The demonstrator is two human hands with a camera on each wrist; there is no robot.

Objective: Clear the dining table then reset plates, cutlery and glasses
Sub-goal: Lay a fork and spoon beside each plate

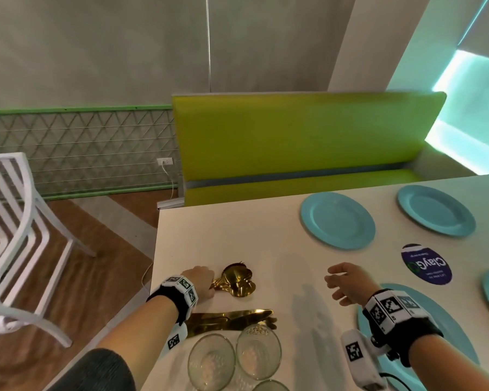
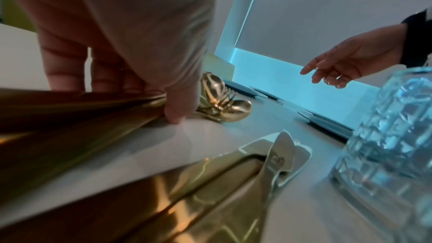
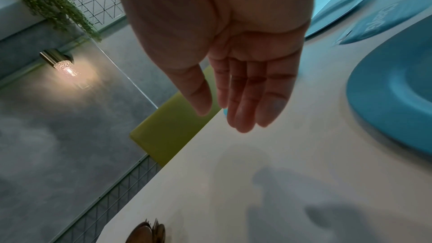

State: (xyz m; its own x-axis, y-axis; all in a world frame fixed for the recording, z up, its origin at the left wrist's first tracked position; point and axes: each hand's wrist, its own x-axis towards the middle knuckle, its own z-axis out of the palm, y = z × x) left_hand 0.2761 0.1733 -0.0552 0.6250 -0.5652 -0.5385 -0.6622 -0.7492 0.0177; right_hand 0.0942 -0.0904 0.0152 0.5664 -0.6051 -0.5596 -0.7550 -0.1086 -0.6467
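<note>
Glasses [image 1: 235,359] nearest me — my left hand [image 1: 199,280] grips spoon handles [image 2: 81,103] at the table's [image 1: 266,238] left edge, bowls [image 1: 239,280] pointing right toward my empty, slack right hand [image 1: 347,282].

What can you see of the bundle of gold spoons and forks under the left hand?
The bundle of spoons and forks is shiny gold metal, a handful lying flat on the white table near its left edge. Bowls and tines fan out toward the plates; the handles are gathered under the left hand, whose fingers pinch them. The knives lie apart, nearer the person.
</note>
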